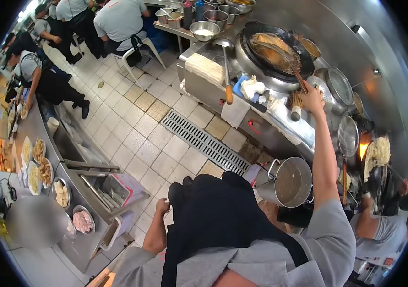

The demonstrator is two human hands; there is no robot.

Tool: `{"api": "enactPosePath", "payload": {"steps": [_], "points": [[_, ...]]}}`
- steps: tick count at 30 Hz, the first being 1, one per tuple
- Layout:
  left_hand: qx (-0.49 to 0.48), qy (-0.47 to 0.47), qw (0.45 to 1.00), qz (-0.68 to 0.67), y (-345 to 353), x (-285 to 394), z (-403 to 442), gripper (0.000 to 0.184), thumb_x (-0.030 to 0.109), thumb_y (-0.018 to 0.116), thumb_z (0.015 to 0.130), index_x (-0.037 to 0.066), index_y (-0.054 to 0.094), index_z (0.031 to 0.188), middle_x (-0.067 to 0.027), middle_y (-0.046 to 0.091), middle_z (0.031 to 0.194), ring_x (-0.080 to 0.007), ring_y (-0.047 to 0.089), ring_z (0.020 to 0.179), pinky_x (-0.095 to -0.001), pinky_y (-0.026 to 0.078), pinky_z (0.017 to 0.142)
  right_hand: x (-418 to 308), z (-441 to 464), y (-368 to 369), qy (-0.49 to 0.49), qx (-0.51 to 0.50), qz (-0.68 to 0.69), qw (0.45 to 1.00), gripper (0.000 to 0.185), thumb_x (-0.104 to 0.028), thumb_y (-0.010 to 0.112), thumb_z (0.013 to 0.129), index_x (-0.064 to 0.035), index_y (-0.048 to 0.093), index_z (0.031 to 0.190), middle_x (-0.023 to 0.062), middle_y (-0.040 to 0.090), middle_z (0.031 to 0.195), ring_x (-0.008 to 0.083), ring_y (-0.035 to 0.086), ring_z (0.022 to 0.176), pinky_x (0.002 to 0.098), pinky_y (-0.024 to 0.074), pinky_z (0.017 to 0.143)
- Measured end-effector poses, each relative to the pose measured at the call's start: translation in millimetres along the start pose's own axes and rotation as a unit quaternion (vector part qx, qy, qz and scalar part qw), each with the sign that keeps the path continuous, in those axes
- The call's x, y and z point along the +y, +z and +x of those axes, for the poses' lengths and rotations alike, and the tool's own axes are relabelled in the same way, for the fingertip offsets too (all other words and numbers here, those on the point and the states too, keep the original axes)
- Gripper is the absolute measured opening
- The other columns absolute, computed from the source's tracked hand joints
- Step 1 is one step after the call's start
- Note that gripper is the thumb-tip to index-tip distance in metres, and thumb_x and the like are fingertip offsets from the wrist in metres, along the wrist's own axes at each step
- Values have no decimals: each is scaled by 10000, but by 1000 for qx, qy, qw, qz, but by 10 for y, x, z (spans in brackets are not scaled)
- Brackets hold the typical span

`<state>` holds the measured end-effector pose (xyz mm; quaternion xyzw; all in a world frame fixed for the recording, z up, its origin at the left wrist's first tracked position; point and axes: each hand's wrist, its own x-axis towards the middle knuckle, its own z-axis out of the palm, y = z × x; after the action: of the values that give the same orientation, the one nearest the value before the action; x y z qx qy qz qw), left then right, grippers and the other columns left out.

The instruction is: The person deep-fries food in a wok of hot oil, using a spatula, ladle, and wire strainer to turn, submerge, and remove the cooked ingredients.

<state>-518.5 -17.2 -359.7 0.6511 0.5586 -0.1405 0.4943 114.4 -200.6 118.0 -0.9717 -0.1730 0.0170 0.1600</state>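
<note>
My right hand (313, 99) is wrapped round the wooden handle of a long metal wok spatula (297, 75). Its metal end reaches over the browned food (273, 48) in a large dark wok (256, 60) on the stove. Just below that hand lie a bamboo brush (295, 106) and a white cloth (287, 119). My left hand (163, 205) hangs low beside the black apron (213, 215), fingers closed; a small whitish bit shows there, too small to name. A ladle (227, 69) with a wooden handle rests on the counter to the left of the wok.
A large steel pot (292, 182) of brownish liquid stands near my right side. Strainers (340, 83) and a second wok station with flame (364, 146) are at the right, beside another person (380, 229). Plates of food (34, 177) line the left counter. A drain grate (204, 138) crosses the floor.
</note>
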Motion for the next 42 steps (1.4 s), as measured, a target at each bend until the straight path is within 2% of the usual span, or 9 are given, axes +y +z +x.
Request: {"api": "enactPosePath", "payload": {"steps": [7, 14, 19, 25, 27, 30, 33, 38, 42], "points": [[-64, -119, 990, -46, -56, 291, -652, 445, 86, 542, 761, -23, 464, 1186, -131, 599, 655, -193, 597, 520, -307, 490, 440, 562, 460, 218, -115, 108, 150, 976, 544, -135, 610, 699, -38, 495, 1222, 212, 607, 1022, 287, 590, 967, 331, 436, 820], [-36, -122, 988, -89, -46, 216, -611, 469, 51, 546, 716, -30, 475, 1173, -156, 618, 728, -216, 610, 553, -329, 508, 471, 404, 1240, 290, 27, 67, 213, 974, 469, -189, 619, 729, -28, 535, 1162, 140, 642, 885, 227, 606, 741, 322, 453, 663], [4, -58, 995, -78, -122, 253, -526, 462, 76, 569, 712, -57, 497, 1149, -179, 636, 725, -208, 628, 572, -302, 496, 496, 542, 1587, 452, 83, 5, 282, 956, 360, -137, 625, 757, -13, 555, 1087, 79, 530, 610, 154, 424, 414, 316, 314, 386], [-12, -97, 992, -82, -70, 201, -592, 452, 89, 573, 743, -63, 480, 1158, -168, 629, 717, -212, 628, 575, -313, 500, 476, 562, 1233, -356, 100, -81, 287, 949, 155, -115, 583, 773, -35, 579, 906, 17, 425, 521, 92, 357, 354, 267, 229, 301], [-36, -104, 993, -41, -96, 344, -752, 453, 83, 565, 747, -49, 474, 1171, -171, 629, 760, -220, 630, 587, -317, 514, 488, 686, 1102, -647, 72, -84, 243, 964, 225, -98, 585, 743, -13, 595, 951, 54, 507, 589, 135, 457, 434, 309, 337, 376], [-70, -123, 990, -12, -95, 386, -789, 458, 70, 544, 752, -24, 462, 1193, -178, 629, 833, -231, 637, 611, -331, 538, 517, 887, 846, -756, -95, 67, 68, 991, 355, -77, 596, 684, -20, 595, 1034, 110, 592, 686, 200, 559, 589, 337, 436, 556], [-55, -106, 993, -24, -41, 362, -755, 457, 68, 536, 750, -32, 462, 1190, -184, 628, 844, -235, 640, 619, -338, 542, 517, 628, 288, -1150, -55, 37, -37, 997, 434, -70, 588, 630, -73, 598, 1064, 189, 633, 858, 310, 611, 839, 356, 447, 757], [-76, -94, 992, -26, -35, 348, -497, 462, 55, 532, 738, -39, 465, 1186, -186, 629, 799, -232, 642, 613, -331, 540, 504, 598, 273, -1075, -100, 8, -132, 986, 476, -60, 569, 627, -106, 586, 1101, 209, 615, 917, 336, 596, 876, 391, 458, 759], [-48, -74, 995, -53, -91, 365, -281, 463, 52, 543, 720, -44, 482, 1169, -190, 629, 763, -219, 639, 592, -317, 530, 489, 709, 543, -737, -73, 69, -53, 994, 523, -58, 568, 627, -103, 562, 1148, 224, 607, 947, 344, 591, 898, 377, 455, 782]]}}
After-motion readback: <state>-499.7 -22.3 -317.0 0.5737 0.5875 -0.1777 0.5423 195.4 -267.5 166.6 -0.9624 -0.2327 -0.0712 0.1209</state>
